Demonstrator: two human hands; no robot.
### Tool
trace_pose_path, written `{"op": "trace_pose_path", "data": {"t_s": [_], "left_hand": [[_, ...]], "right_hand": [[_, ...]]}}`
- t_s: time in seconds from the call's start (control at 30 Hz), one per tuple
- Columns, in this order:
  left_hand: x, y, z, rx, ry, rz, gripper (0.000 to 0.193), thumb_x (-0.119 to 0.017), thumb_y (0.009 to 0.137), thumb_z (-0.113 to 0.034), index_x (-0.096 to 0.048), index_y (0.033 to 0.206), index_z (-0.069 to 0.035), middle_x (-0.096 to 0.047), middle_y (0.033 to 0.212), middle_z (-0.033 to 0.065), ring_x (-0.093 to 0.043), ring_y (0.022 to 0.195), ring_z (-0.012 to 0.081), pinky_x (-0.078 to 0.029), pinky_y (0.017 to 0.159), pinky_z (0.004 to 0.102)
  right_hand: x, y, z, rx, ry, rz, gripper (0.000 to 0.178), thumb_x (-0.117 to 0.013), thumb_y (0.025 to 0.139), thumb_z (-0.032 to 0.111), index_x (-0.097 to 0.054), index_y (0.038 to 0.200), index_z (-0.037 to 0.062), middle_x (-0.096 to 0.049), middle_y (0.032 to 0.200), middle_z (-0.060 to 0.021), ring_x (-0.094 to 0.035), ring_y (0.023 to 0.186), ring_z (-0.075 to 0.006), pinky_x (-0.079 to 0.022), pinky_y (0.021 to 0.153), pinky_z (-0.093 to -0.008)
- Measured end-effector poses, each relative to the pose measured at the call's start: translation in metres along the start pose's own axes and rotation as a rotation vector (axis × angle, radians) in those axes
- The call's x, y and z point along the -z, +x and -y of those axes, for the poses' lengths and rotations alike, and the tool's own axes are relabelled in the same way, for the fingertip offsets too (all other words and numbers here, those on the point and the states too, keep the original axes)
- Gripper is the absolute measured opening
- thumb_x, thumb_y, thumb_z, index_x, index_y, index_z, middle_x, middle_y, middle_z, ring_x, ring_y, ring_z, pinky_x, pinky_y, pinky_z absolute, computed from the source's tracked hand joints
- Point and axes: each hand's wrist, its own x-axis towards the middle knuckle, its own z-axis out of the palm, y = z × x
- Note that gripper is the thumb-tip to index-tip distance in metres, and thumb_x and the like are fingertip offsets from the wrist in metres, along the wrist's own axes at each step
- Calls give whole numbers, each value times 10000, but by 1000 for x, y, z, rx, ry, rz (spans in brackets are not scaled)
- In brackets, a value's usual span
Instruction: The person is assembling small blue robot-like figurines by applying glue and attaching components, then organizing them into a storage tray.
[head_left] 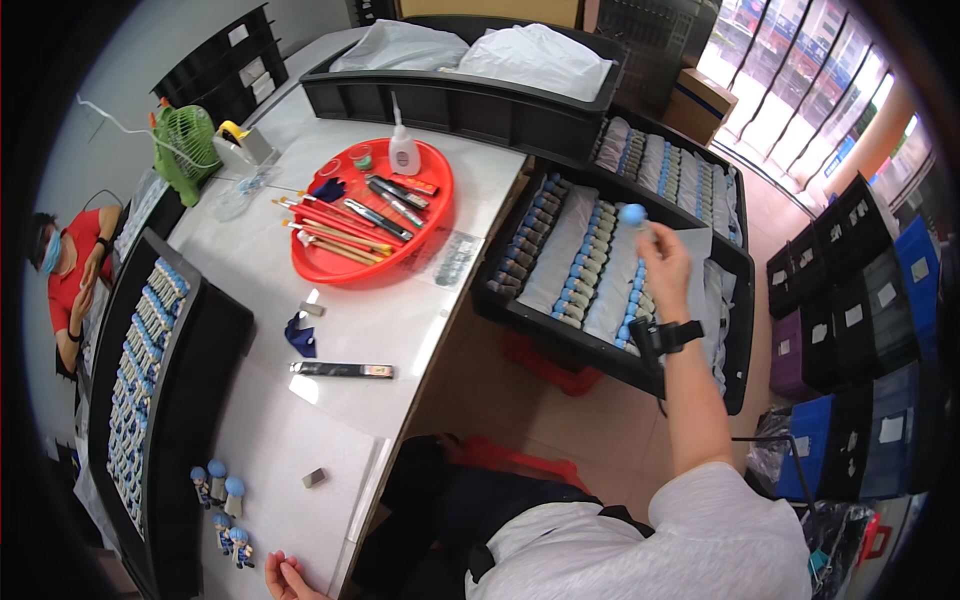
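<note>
In my right hand (664, 262), stretched out over a black crate (735, 370) to the right of the table, a small figurine with a round blue head (632, 214) is pinched between fingers and thumb. Below it, rows of similar blue-topped figurines (584, 270) lie between grey-white liner strips. My left hand (287, 578) is at the table's near edge, only partly in view, its fingers loosely curled with a gap between the tips and nothing seen in them. Close to it stand several blue-haired figurines (235, 495) and a small grey block (314, 478).
A red tray (445, 215) on the white table holds brushes, pens and a white squeeze bottle (403, 152). A tilted black crate (195, 350) of figurines stands at left. A long black-handled tool (342, 370) lies mid-table. A person in red (75, 270) sits far left.
</note>
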Motion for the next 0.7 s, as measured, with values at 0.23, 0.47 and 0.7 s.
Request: {"op": "trace_pose_path", "data": {"t_s": [0.23, 0.47, 0.7], "left_hand": [[-7, 1, -1, -40, 83, -13, 205, -514, 852, -64, -544, 1002, 72, -578, 933, 116, -553, 802, 177, -470, 721, 264], [-9, -2, -4, -78, 153, 5, 211, -526, 844, -66, -548, 996, 80, -578, 913, 124, -554, 784, 184, -477, 712, 273], [-9, -4, -3, -99, 169, 2, 200, -525, 841, -56, -553, 988, 76, -579, 910, 125, -555, 788, 183, -479, 719, 282]], "right_hand": [[197, 14, -127, -489, -389, -402, 260, -593, 774, 170, -574, 943, -26, -605, 763, -78, -588, 669, -160, -476, 627, -287], [182, -43, -111, -918, 635, 156, 265, -518, 830, 163, -501, 1036, -2, -549, 987, -84, -540, 923, -195, -464, 752, -380], [45, -42, -42, -772, 255, 430, 412, -515, 856, 218, -415, 1195, 7, -515, 1076, -83, -485, 995, -188, -395, 849, -314]]}}
